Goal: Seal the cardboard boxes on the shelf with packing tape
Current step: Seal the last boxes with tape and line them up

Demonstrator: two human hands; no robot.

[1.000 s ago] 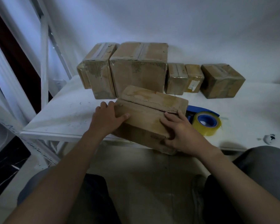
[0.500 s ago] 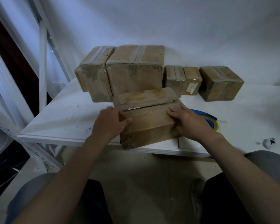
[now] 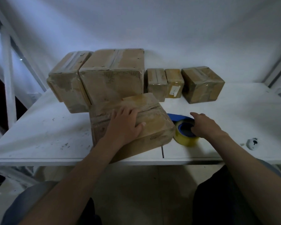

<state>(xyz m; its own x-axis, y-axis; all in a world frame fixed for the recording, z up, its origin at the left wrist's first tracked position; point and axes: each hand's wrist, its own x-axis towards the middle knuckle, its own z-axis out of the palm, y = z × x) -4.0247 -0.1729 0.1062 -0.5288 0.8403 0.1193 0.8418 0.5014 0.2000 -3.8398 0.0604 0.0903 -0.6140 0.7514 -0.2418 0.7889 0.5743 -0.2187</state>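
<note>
A flat cardboard box [image 3: 154,125] lies near the front edge of the white shelf [image 3: 44,135], its top flaps closed with a seam showing. My left hand [image 3: 125,124] presses flat on the box top, fingers spread. Just right of the box sits a yellow roll of packing tape [image 3: 185,137] on a blue dispenser [image 3: 177,116]. My right hand [image 3: 204,125] reaches over the roll, fingers dipping into its blue core and over its rim; whether it grips the roll is unclear.
Several taped cardboard boxes stand along the back wall: two large ones [image 3: 113,77] at left, two small ones [image 3: 157,83] in the middle, a cube [image 3: 203,85] at right. A small white object [image 3: 252,143] lies at the right front. White frame posts [image 3: 8,75] rise on the left.
The box has come to rest flat on the shelf. My right hand let go of it and moved right onto the tape roll; my left hand shifted onto the box top.
</note>
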